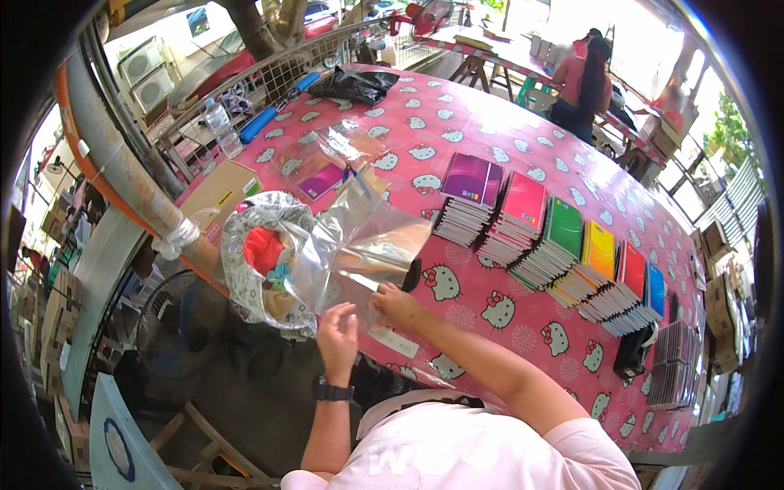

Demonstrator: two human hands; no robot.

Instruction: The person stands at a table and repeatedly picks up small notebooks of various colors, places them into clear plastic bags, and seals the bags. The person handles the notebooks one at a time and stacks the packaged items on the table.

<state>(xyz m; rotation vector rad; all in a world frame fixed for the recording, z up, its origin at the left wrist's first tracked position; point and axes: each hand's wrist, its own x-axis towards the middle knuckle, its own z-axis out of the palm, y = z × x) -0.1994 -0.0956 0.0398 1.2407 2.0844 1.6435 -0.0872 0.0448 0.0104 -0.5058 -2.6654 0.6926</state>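
My right hand (395, 305) is closed at the near edge of a crumpled clear plastic bag (359, 249), gripping it between fingers and thumb. Just left of it, my left hand (336, 333) is raised by the same edge, palm inward and fingers extended, apparently holding nothing. A dark watch is on that wrist. Near my right forearm lies a white strip (394, 340) on the table. Beyond the bag, a small purple notebook (322, 181) lies among more clear plastic. To the left hangs a patterned cloth bag (235, 269) with red cloth inside.
Notebook stacks with purple (472, 178), pink, green, yellow, red and blue covers stand on the right of the pink table. A black dispenser (634, 351) and a clear-wrapped stack (674, 366) follow. A cardboard box (227, 192), bottle (222, 126) and rusty post (122, 155) are left. People sit beyond.
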